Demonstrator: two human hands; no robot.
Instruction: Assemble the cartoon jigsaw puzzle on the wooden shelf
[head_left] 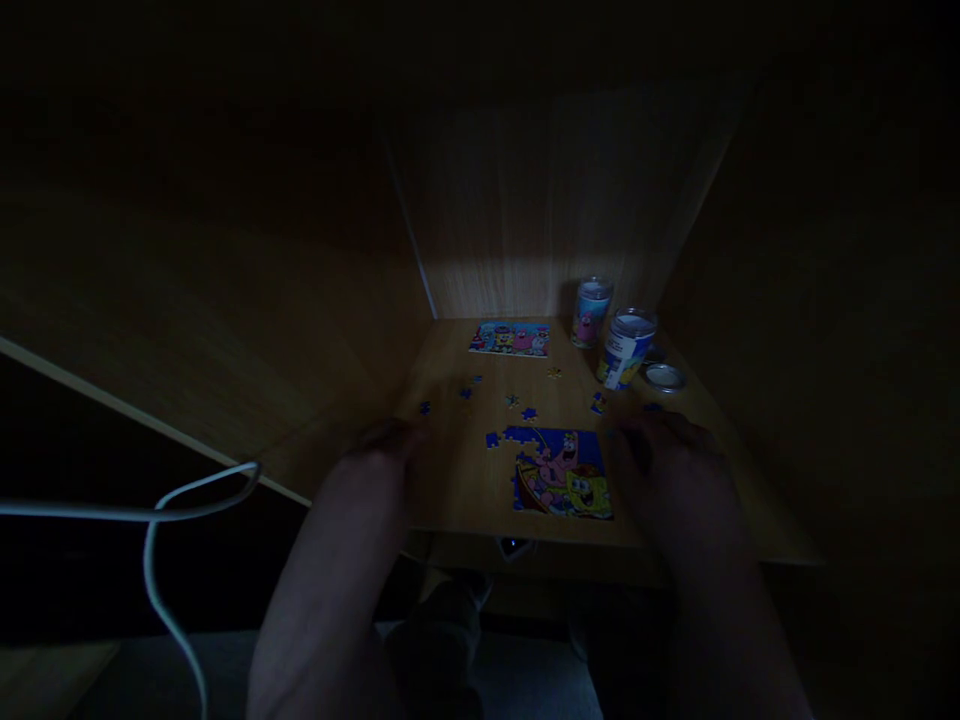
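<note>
A partly joined jigsaw puzzle (566, 480) lies near the front edge of the wooden surface. It shows a pink starfish and a yellow sponge character on blue, and its upper left edge is ragged. My right hand (664, 465) is beside its right edge, fingers curled together; a small bluish spot shows at the fingertips, too dark to name. Off to the left, apart from the puzzle, my left hand (386, 450) hangs low with its fingers bent in shadow. Loose blue pieces (529, 414) lie above the puzzle, one piece (492, 440) close by its left corner.
A finished-looking picture puzzle (510, 339) lies at the back. Two printed cans (592, 312) with clear tops stand at back right, near a round metal lid (664, 377). Wooden panels (555, 200) enclose the surface. A white cable (154, 540) hangs at left.
</note>
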